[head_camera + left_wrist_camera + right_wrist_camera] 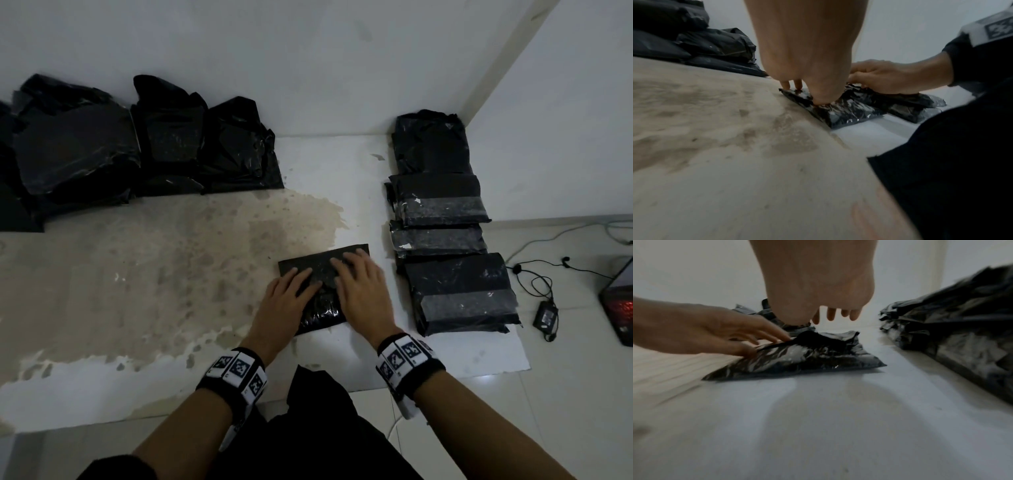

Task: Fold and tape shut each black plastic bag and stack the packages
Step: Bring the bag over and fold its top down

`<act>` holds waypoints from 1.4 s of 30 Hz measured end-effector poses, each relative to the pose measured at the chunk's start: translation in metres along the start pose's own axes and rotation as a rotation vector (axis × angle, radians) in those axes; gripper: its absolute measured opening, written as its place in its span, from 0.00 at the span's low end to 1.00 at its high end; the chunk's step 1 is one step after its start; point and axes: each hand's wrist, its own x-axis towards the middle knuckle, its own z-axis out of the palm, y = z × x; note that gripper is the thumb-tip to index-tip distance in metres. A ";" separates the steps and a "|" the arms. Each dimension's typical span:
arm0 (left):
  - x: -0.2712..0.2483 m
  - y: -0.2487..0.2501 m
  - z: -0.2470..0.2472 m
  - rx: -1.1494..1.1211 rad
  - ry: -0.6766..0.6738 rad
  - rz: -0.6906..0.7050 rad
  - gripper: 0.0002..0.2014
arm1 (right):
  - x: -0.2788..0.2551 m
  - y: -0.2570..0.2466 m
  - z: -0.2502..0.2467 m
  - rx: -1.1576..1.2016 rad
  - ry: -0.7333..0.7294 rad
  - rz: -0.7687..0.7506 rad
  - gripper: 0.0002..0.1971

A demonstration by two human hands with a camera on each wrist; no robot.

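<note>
Both my hands are flat on the black bag (320, 284), left hand (287, 298) and right hand (359, 291) with fingers spread, pressing it down on the white sheet (342, 356) beside the taped packages (448, 246). Looks like I'm mid-fold, no tape on it yet, so next I'd need tape while pinning that flap.

1. Black plastic bag (320, 270): your left hand (286, 298) and right hand (359, 291) are covering its middle, so any fold or tape there is staying hidden from you.
2. Pile of unfolded bags (78, 150): the head view's left edge is cutting it off; the count is escaping you.
3. Laptop (620, 301): the right edge is cropping it; its screen is showing too little to read.
4. Stacked packages (962, 331): the right wrist view is blurring them.
5. Right fingertips (854, 79): your left palm is blocking them in the left wrist view.
</note>
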 end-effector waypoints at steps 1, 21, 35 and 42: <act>-0.002 -0.001 0.001 0.009 -0.011 0.008 0.37 | -0.006 -0.003 0.007 -0.008 -0.065 -0.091 0.21; -0.044 0.014 0.029 0.065 -0.109 -0.249 0.38 | -0.055 0.024 0.026 -0.105 -0.283 0.226 0.42; -0.031 -0.026 0.001 -0.132 0.049 -0.310 0.29 | -0.039 -0.011 0.026 -0.102 -0.251 -0.181 0.32; -0.006 -0.106 -0.038 -0.181 -0.067 -0.456 0.29 | -0.040 -0.010 0.031 -0.040 -0.247 -0.073 0.34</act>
